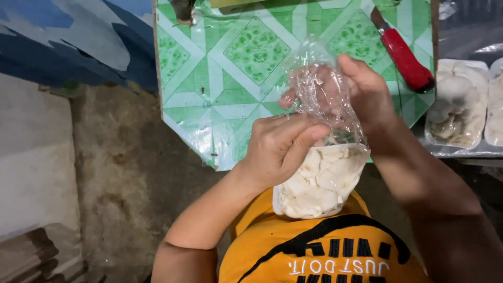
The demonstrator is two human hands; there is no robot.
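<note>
Above the person's lap, just off the near edge of the green-patterned table [220, 78], the left hand [277, 149] has its fingers curled and its thumb pressed on the neck of a clear plastic bag [319, 178] of white pieces. The right hand [367, 91] grips the bag's crumpled top; its fingertips blur behind the film, so their exact hold cannot be told. A red-handled knife [403, 55] lies near the table's far right corner, its blade cut off. White trays [461, 105] sit just beyond the table's right edge.
</note>
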